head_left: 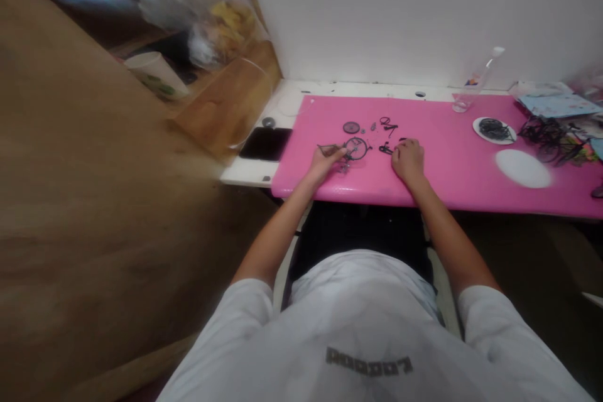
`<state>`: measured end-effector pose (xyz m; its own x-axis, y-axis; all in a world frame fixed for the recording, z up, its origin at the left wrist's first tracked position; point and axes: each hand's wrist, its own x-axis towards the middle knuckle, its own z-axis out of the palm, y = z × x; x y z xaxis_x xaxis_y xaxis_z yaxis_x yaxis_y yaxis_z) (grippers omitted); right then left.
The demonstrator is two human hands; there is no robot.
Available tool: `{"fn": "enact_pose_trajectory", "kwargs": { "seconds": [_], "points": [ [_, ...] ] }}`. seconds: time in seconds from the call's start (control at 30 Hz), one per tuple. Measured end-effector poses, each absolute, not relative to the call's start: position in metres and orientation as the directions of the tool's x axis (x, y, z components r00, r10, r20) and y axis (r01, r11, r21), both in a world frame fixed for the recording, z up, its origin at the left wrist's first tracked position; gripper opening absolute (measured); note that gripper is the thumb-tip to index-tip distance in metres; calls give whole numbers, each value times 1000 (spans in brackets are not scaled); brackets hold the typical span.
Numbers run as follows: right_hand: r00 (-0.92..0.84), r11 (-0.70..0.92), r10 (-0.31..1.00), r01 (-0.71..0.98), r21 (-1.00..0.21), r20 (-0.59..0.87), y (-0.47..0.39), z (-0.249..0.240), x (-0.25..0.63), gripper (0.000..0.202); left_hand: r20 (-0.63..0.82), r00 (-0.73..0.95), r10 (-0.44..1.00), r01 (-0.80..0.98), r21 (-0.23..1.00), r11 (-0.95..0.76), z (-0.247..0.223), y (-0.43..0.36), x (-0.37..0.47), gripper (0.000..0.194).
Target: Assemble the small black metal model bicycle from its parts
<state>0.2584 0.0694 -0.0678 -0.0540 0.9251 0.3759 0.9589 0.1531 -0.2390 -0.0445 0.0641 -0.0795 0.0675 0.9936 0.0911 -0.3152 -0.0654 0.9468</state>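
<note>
My left hand (325,163) is closed, thumb and fingers pinching a small dark model bicycle part with a spoked wheel (357,149) at the pink tabletop. My right hand (409,158) rests to its right with curled fingers, the fingertips at a small black part (386,149). What the right fingers grip is partly hidden. Beyond the hands lie a loose small wheel (351,127) and a thin black piece with a ring (387,124). Tiny grey pieces (344,168) sit just below the held wheel.
On the right are a white plate (478,130) of black parts, a white oval (524,168), a heap of dark model parts (549,138) and a clear bottle (478,81). A black phone-like slab (265,144) lies left. Wooden panels (94,201) border the left side; a white wall (400,19) stands behind.
</note>
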Motion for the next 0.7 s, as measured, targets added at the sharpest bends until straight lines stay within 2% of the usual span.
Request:
{"fn": "enact_pose_trajectory", "kwargs": {
  "seconds": [0.13, 0.3, 0.7],
  "points": [
    [-41, 155, 921, 951, -267, 387, 67, -66, 258, 43, 94, 69, 993, -299, 952, -69, -77, 63, -44, 52],
    [-104, 205, 922, 949, -241, 373, 64, -64, 255, 44, 76, 63, 995, -301, 952, -54, -76, 63, -44, 55],
    [-51, 151, 936, 952, -266, 348, 63, -61, 253, 44, 72, 67, 995, -274, 960, -51, -75, 61, -44, 53]
  ]
}}
